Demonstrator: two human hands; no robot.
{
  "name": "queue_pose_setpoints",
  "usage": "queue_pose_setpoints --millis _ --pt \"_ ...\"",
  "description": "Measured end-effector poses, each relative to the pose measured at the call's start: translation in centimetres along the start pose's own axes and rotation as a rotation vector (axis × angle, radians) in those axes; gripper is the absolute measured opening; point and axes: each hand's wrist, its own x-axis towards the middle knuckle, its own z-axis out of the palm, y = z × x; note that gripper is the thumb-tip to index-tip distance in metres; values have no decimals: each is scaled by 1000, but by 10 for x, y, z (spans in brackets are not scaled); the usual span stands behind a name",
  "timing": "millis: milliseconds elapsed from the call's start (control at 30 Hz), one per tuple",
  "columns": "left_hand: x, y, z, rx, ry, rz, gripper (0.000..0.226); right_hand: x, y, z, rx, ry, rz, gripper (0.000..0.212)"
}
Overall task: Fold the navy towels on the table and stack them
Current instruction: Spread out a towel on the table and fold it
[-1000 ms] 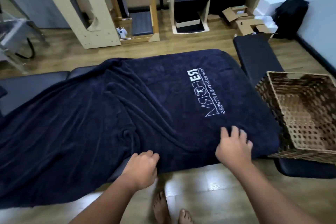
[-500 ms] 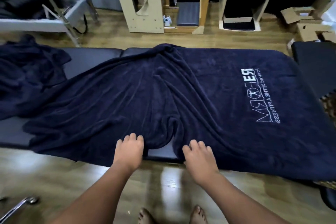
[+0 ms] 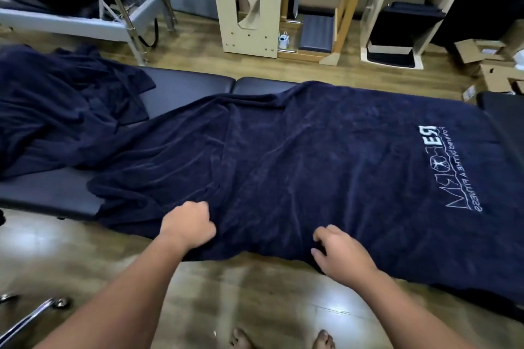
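So the big navy terry towel with the white mirrored logo [image 3: 326, 167] was spread over the black padded vinyl table [image 3: 184, 88], flat on the right end where the white stitched lettering [image 3: 425, 170] sat, and rumpled into long creases toward the left. Its near edge hung over the table's front side, above the glossy wood-plank floor [image 3: 255, 286].

Left hand [image 3: 187, 225] was right at that near edge with the fingers curled in tight, bunching a fold of the towel in its grip. Right hand [image 3: 337, 252] was further along the same edge, fingers bent and pinching the cloth between thumb and fingertips, knuckles up. The 2 hands were set apart from each other, both on the overhanging part.

Over at the left end of the table there was a crumpled heap of more navy towel fabric [image 3: 56, 110], touching or overlapping the spread one; couldn't tell where one ended and the other started.

2 bare feet [image 3: 283, 340] poked in at the bottom edge. Behind the table stood a pale plywood frame with a rounded cut-out [image 3: 249, 8], a grey metal-framed bench [image 3: 85, 17] to the left, and some opened brown cardboard boxes [image 3: 487, 59] on the far right.
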Motion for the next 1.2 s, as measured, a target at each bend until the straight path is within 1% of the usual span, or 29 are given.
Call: queue_pose_setpoints --millis 67,100,200,300,367,467,567,633,700,833,933,1000,1067,1100,1133,1167,1200 --pt "1 1 12 -56 34 27 23 5 -19 5 -25 -56 -24 42" --pt "1 -1 17 -57 43 41 24 8 -29 7 -54 -86 -5 47" --pt "6 -6 21 -51 66 76 25 19 -54 3 -137 -73 42 40" --pt "14 -12 13 -81 119 90 28 34 -70 -4 -143 -35 37 42" --pt "22 -17 7 -124 143 80 27 47 -81 -10 -72 -16 34 44" --pt "36 -21 0 -149 149 70 22 68 -96 -18 101 15 58 48" --pt "57 -27 -7 -249 110 24 19 94 -106 -26 173 55 60 53" --pt "74 -32 -10 -268 71 -4 19 115 -109 -32 185 60 60 54" --pt "92 -38 -14 -239 45 -34 30 138 -111 -40 153 76 62 51" --pt "136 -47 -34 -245 35 -147 67 200 -115 -68 80 117 62 46" --pt "172 -49 -56 -229 83 -183 79 254 -117 -93 56 173 70 45" --pt "195 -49 -67 -252 110 -212 88 292 -117 -109 52 203 83 51" --pt "215 -53 -72 -307 91 -266 93 324 -122 -126 84 187 104 65" --pt "227 -57 -72 -343 69 -297 91 340 -124 -133 100 173 127 71" --pt "237 -61 -71 -368 41 -316 83 355 -124 -138 108 157 163 74" --pt "246 -65 -70 -380 25 -304 70 369 -124 -143 103 142 200 71" --pt "253 -68 -71 -382 25 -285 51 381 -125 -147 89 127 229 58"
